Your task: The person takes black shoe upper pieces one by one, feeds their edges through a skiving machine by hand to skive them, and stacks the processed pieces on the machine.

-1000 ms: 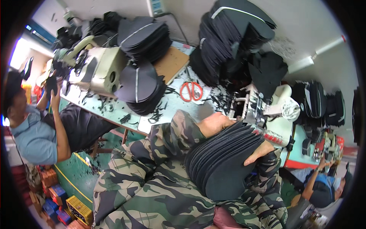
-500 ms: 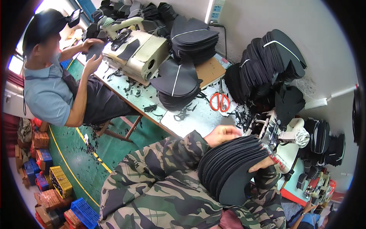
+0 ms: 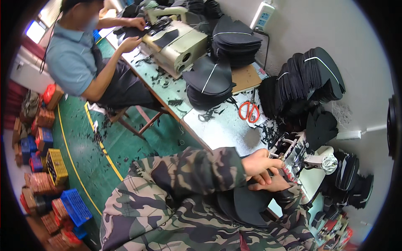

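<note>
A stack of black, rounded flat pieces [image 3: 247, 205] leans in my lap against the camouflage sleeves, its upper part covered by my hands. My right hand [image 3: 274, 183] bends over the top end of the stack and grips it. Right above, my left hand [image 3: 257, 164] has its fingers curled down across the right one's knuckles; what they pinch, if anything, is hidden. Just beyond both hands stands a sewing machine [image 3: 293, 152] with a ball of white string [image 3: 329, 163] at its right end.
Red-handled scissors [image 3: 249, 112] and black scraps lie on the white table [image 3: 209, 129]. Tied black stacks [image 3: 209, 83] stand behind, more [image 3: 310, 77] by the wall. At left a co-worker [image 3: 75, 62] handles a black piece at another machine [image 3: 180, 48]. Crates [image 3: 75, 207] line the floor.
My left hand has come from behind the stack onto my right hand. The stack has tipped lower into my lap. The co-worker's hands have moved to the machine. The view has shifted.
</note>
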A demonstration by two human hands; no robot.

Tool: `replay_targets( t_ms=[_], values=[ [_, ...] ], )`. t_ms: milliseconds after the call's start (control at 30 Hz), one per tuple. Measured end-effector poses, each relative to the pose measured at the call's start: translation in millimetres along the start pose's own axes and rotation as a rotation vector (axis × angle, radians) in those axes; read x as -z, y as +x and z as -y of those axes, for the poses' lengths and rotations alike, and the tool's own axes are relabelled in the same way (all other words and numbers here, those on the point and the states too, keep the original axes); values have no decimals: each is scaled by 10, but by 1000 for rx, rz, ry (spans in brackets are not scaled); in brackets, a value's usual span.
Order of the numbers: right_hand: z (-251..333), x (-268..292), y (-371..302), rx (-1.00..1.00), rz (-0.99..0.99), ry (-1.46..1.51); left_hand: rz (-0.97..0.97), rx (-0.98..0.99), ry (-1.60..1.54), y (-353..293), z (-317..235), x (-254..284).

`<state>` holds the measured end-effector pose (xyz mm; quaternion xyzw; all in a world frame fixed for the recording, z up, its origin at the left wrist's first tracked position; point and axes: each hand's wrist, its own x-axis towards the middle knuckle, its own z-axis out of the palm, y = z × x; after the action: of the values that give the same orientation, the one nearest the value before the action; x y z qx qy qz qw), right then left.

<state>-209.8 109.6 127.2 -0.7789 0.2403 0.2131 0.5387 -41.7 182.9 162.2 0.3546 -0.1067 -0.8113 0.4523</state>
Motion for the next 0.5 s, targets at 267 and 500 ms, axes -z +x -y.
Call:
replay_targets(
  t_ms=[267,500],
  values=[
    [-327,-271,-268,-149,24,314,-116,-554,1329,-946,1127,-313],
    [-780,-557,-552,-249,90,546,-686,-418,762,-1531,2508,160]
  ],
)
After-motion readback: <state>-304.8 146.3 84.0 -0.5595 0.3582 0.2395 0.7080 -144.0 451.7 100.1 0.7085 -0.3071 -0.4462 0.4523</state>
